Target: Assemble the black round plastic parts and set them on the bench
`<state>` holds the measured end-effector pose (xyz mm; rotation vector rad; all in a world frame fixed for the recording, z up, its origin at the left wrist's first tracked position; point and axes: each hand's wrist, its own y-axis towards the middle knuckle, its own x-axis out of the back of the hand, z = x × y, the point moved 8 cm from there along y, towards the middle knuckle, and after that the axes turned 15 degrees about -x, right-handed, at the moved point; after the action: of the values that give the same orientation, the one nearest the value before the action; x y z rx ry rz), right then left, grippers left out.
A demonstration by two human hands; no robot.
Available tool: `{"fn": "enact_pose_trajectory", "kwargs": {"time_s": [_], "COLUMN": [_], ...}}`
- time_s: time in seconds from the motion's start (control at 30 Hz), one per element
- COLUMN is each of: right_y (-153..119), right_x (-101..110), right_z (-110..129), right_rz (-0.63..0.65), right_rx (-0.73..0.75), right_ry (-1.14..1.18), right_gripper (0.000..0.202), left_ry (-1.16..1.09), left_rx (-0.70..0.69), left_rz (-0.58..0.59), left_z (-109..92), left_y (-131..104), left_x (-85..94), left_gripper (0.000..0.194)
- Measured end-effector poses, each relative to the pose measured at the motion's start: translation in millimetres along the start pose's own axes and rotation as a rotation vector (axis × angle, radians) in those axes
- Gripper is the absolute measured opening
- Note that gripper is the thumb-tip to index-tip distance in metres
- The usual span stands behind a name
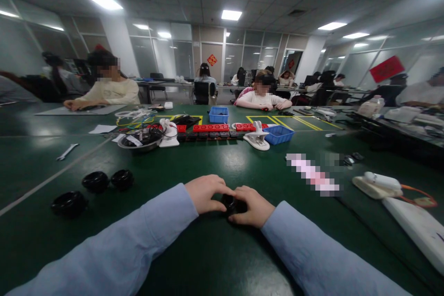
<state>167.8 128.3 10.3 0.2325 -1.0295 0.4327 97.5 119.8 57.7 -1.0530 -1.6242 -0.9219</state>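
Observation:
On the green table (pixel 194 259), close in front of me, is a small glossy black round object (pixel 229 202), partly hidden by my fingers. My left hand (pixel 207 194) grips its left side with the thumb and fingers curved round. From the other side my right hand (pixel 254 206) wraps it, thumb low and fingers above. The fingertips of both hands meet at its top. To the left stand three shiny black round pieces with hollow tops: a front one (pixel 69 204), a middle one (pixel 95 181) and a right one (pixel 122 179).
A wrench (pixel 67 151) lies at the left. Further back are a metal bowl of cables (pixel 138 148), red blocks in a row (pixel 211 128), white clip stands (pixel 257 136) and blue bins (pixel 279 134). A phone-like pixelated item (pixel 312 174) and a white device (pixel 383 180) lie right. People sit opposite.

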Motion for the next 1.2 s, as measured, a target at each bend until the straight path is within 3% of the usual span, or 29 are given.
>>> {"fn": "enact_pose_trajectory", "kwargs": {"time_s": [0.1,0.2,0.3,0.37,0.53,0.67,0.73,0.8,0.9,0.97,1.07,1.2], "right_y": [-1,-2,-2,-1,0,-2,-3,-3,-3,-3,-3,-4], "right_x": [0,1,1,0,-1,1,3,3,3,2,2,2], "right_z": [1,2,1,-1,-4,-1,0,1,1,2,2,1], "right_rz": [-0.002,-0.013,-0.033,-0.048,-0.073,-0.063,-0.058,-0.053,-0.048,-0.045,-0.041,-0.043], "right_rx": [-0.008,-0.024,-0.052,-0.072,-0.100,-0.096,-0.090,-0.083,-0.066,-0.057,-0.051,-0.057], "right_ry": [-0.005,-0.013,-0.021,-0.025,-0.034,-0.032,-0.030,-0.026,-0.020,-0.017,-0.014,-0.012], "right_gripper": [0.034,0.030,0.026,0.026,0.030,0.030,0.028,0.026,0.024,0.024,0.024,0.029], "left_ry": [0.067,0.175,0.302,0.386,0.401,0.132,0.073,0.031,-0.106,-0.204,-0.266,-0.182], "left_rx": [0.069,0.223,0.375,0.405,0.278,0.095,0.066,0.045,-0.017,-0.077,-0.129,-0.081], "left_rz": [-0.021,-0.059,-0.086,-0.107,-0.208,-0.460,-0.514,-0.524,-0.473,-0.382,-0.263,-0.145], "left_z": [-2,-4,-6,-8,1,10,14,16,13,7,-2,-4], "left_y": [2,1,0,0,1,-4,-7,-8,-7,-4,-3,-3], "left_x": [1.4,4.7,5.4,3.4,-8.4,-4.7,-0.3,4.7,9.1,7.6,5.6,4.0], "left_gripper": [0.036,0.031,0.039,0.044,0.068,0.086,0.081,0.065,0.032,0.022,0.028,0.041]}}
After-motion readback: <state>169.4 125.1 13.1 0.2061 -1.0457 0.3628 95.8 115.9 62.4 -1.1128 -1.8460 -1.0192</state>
